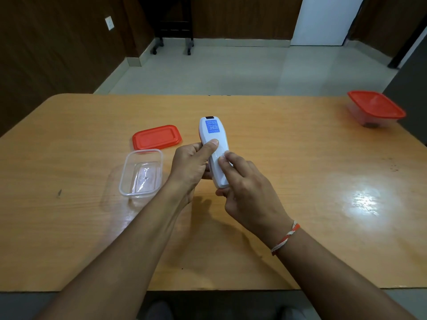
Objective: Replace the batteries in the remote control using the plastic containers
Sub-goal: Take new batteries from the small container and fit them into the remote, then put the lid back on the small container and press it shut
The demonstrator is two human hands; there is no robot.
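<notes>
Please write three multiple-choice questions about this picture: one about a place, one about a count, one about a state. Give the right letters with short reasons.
1. Where is the closed container?
A. far right of the table
B. beside the open container
C. on the floor

2. How many red lids are visible?
A. one
B. two
C. three

3. How is the remote control?
A. lying on the table
B. inside a container
C. held back side up

Answers: 1 A, it stands alone at the far right edge. 2 B, the loose lid plus the one on the closed container. 3 C, the left hand and right hand hold it, blue label upward.
</notes>
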